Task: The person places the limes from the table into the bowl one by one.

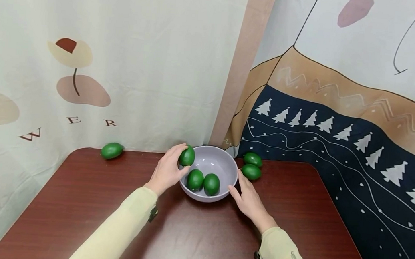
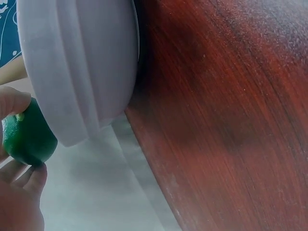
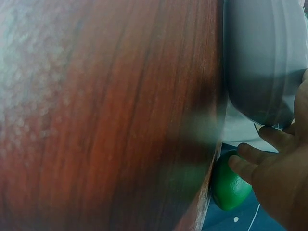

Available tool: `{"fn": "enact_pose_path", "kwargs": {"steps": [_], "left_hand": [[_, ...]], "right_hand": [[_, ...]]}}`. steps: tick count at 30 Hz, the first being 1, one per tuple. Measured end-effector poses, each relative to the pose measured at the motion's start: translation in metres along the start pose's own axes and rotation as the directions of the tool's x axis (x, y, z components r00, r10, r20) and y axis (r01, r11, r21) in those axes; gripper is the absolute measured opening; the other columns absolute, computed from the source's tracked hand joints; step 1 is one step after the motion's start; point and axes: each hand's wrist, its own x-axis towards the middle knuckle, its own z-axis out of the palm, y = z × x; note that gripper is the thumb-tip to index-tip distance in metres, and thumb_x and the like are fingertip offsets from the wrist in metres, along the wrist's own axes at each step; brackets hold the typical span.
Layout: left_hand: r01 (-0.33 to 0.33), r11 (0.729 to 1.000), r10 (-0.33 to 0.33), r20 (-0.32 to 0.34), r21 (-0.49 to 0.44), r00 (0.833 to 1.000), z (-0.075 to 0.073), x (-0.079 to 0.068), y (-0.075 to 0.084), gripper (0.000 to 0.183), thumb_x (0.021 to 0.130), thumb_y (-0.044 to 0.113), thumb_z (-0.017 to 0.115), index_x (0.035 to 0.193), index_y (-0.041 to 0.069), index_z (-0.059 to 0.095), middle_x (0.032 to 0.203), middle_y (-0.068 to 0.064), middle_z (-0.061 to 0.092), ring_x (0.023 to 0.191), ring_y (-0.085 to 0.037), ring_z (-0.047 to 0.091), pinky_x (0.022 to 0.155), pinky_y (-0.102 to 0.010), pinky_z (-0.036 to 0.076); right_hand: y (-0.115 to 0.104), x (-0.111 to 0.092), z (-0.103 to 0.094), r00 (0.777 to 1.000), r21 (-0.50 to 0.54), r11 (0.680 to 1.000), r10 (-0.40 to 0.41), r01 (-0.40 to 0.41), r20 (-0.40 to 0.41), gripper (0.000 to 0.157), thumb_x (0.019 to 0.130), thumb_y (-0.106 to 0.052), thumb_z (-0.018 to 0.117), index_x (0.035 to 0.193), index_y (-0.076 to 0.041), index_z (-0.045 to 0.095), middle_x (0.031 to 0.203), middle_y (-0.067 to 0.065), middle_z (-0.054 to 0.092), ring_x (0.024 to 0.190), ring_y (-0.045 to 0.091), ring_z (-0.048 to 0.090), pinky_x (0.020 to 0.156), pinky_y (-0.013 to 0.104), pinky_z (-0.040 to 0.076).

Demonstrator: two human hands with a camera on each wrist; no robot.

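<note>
Left grip [image 1: 168, 168] around green fruit [image 1: 188, 156], at rim of bowl [image 1: 215, 159]

Bowl [image 1: 219, 162] smooth, plastic-looking, low sheen. Limes [image 1: 211, 184] in it and to either side: glossy, waxy-looking. Table [image 1: 192, 237] under bowl wood-grained, polished; curtain [image 1: 154, 61] behind bowl matt cloth, lightly creased; sleeves [image 1: 121, 224] in front, matt cloth.

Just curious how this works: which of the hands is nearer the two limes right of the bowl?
Right. The right hand is at the bowl's right side, close beside the two limes; the left hand is across the bowl, holding another lime.
</note>
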Motion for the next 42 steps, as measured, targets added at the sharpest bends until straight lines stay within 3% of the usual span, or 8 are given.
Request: {"fn": "enact_pose_path", "kwargs": {"steps": [22,42], "left_hand": [[-0.038,0.999,0.035,0.104,0.030,0.994,0.011,-0.002,-0.006,0.063,0.084,0.005,0.078,0.143,0.004,0.057,0.150,-0.012,0.054,0.140,-0.031,0.049,0.113,-0.048,0.044],[-0.084,0.994,0.073,0.145,0.071,0.987,0.017,0.001,-0.005,0.061,0.081,-0.001,0.079,0.139,0.003,0.060,0.150,-0.013,0.054,0.138,-0.031,0.051,0.113,-0.047,0.045]], "right_hand": [[-0.001,-0.001,0.002,1.000,-0.009,1.000,-0.012,0.012,-0.012,0.073,0.105,-0.032,0.060,0.162,0.000,0.027,0.165,0.021,0.032,0.151,0.040,0.033,0.121,0.058,0.030],[-0.002,-0.001,0.000,1.000,-0.015,1.000,-0.020,0.020,-0.019,0.073,0.105,-0.033,0.060,0.162,0.001,0.027,0.165,0.022,0.033,0.151,0.041,0.034,0.121,0.058,0.030]]}}
